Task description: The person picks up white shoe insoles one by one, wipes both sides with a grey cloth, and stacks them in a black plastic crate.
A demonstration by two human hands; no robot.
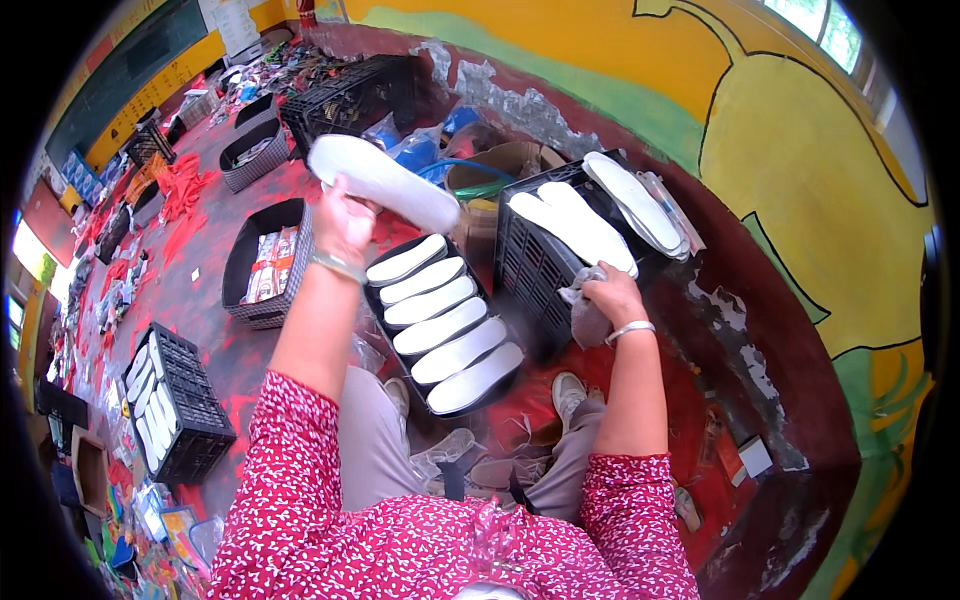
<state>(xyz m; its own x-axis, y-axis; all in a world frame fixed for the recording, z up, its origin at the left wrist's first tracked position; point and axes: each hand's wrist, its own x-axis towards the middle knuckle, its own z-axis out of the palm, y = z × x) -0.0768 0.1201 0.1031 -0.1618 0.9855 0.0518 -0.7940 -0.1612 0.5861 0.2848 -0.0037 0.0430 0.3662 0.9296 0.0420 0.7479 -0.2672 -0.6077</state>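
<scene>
My left hand (345, 222) is raised at centre left, its fingers closed on a white shoe insole (390, 185) held nearly flat. My right hand (612, 296) grips a crumpled grey cloth (590, 322) beside the near end of some white insoles (575, 225) on top of a black plastic crate (532, 262). Farther right on that crate lies a second stack of insoles (630, 195). Between my arms, a dark basket (374, 305) holds a row of several white insoles (450, 325), laid side by side.
A woven basket (238, 250) with red-and-white packets stands to the left. Lower left, another black crate (200, 420) holds more insoles. A large black crate (350, 100) and bags (415, 150) sit farther off. The painted wall (800, 170) bounds the right side.
</scene>
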